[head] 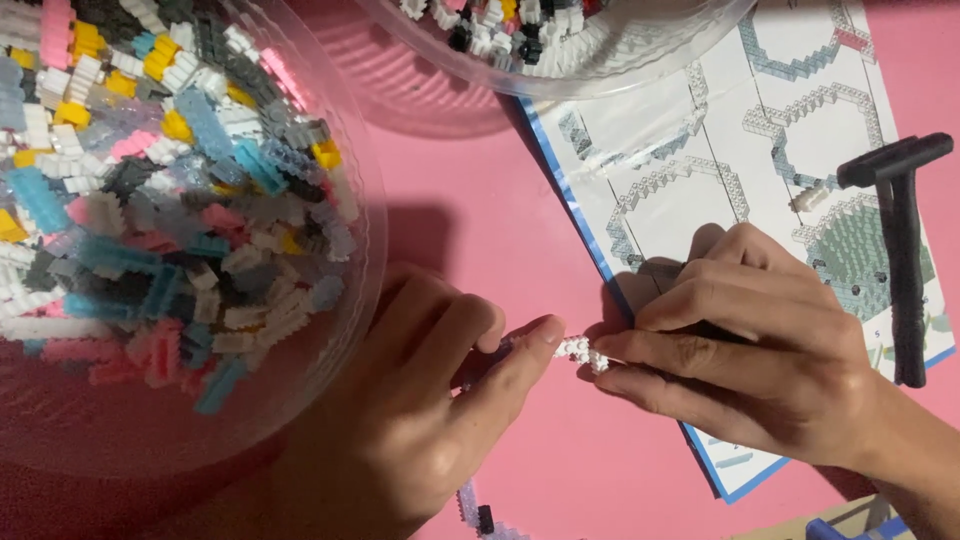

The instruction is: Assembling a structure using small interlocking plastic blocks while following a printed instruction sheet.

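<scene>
My left hand (420, 400) and my right hand (750, 340) meet over the pink table, fingertips pinched from both sides on a short white strip of tiny building bricks (578, 350). The right hand rests on a printed instruction sheet (700, 120) showing hexagon brick rings. Another short chain of pale and black bricks (480, 515) lies below my left hand, partly hidden by it.
A large clear bowl (360, 260) full of several mixed pink, blue, white, grey and yellow bricks fills the left. A second clear bowl (600, 80) sits at the top. A small black hammer-shaped tool (905, 250) lies on the sheet at right.
</scene>
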